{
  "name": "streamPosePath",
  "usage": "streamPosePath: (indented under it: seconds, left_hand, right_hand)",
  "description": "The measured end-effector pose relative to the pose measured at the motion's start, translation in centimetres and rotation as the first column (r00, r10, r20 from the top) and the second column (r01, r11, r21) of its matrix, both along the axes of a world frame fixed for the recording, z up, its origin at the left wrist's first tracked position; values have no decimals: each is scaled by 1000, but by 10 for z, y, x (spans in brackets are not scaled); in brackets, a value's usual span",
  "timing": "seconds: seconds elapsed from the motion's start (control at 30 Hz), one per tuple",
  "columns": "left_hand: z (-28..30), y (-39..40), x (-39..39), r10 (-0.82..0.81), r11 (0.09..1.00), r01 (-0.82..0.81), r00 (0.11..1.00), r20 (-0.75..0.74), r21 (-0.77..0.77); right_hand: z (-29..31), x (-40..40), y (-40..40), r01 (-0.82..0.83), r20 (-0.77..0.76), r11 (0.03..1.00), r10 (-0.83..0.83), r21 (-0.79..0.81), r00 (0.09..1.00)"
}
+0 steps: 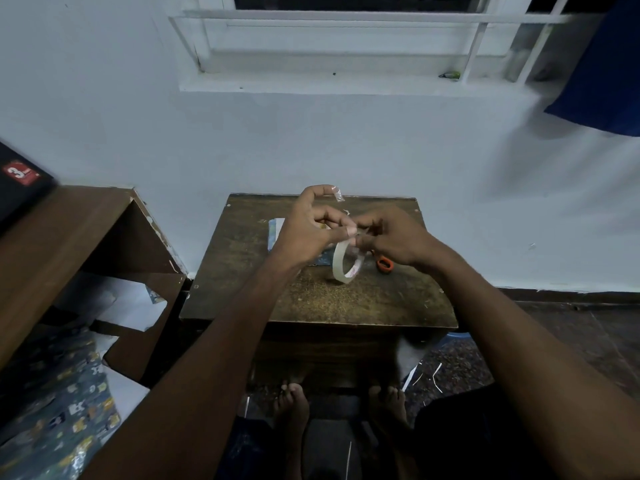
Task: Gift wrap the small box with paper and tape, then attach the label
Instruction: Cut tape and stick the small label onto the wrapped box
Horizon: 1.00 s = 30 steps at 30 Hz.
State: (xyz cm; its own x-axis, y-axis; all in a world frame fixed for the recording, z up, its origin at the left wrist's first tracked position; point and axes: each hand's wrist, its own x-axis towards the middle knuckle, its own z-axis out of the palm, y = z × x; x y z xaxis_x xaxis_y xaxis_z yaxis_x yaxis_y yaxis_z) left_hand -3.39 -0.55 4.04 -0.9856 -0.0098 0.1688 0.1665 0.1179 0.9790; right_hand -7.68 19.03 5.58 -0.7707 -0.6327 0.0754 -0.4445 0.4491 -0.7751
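the step now looks like pulling a new bit of tape off the roll. the left hand (pixel 311 233) and the right hand (pixel 394 237) are close together over the middle of the worktop (pixel 242 271). both pinch the tape roll (pixel 346 259) at its top, and the roll hangs down from their fingers, just above the wood. a small cut piece of tape (pixel 337 195) is stuck on the tip of the left pointing finger, at about 12 o'clock from the hands, kept for later.

to do this well, i think one hand should hold the roll tight while the other finds the loose end with a nail and pulls slowly. pull straight, so the tape does not twist or stick to itself. keep the ready piece away from the other fingers.

the tape roll is thin, see-through and a bit shiny, with a pale ring inside.

the box (pixel 275 232) is mostly hidden under the left hand. only a corner of blue and white paper shows at about 9 o'clock from the hands, so i cannot tell how much is wrapped.

the orange scissors (pixel 384 264) lie at about 4 o'clock from the roll, partly under the right hand. more patterned wrapping paper (pixel 69 410) lies on the floor at about 8 o'clock.
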Motion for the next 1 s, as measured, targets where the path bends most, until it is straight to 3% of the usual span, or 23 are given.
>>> streamPosePath:
  seconds: [0.23, 0.47, 0.63, 0.83, 0.93, 1.0]
  left_hand:
    - [0, 8, -1, 124, 988, -118, 991, -55, 97]
    - [-1, 18, -1, 203, 964, -208, 978, 44, 165]
    - [1, 25, 2, 195, 955, -210, 977, 89, 210]
    - [-9, 23, 1, 234, 969, -241, 963, 132, 47]
    - [-3, 13, -1, 247, 966, -253, 964, 102, 48]
    - [0, 5, -3, 268, 963, -266, 963, 40, -44]
  right_hand:
    - [4, 2, 8, 64, -49, 996, -68, -68, 997]
    - [8, 9, 8, 176, -198, 983, -183, -55, 963]
    - [11, 12, 16, 128, -233, 988, -145, -85, 962]
    - [12, 12, 14, 106, -320, 994, -104, -13, 941]
    - [10, 10, 12, 179, -386, 981, -137, 73, 912]
    - [8, 7, 13, 251, -403, 961, -185, 117, 896]
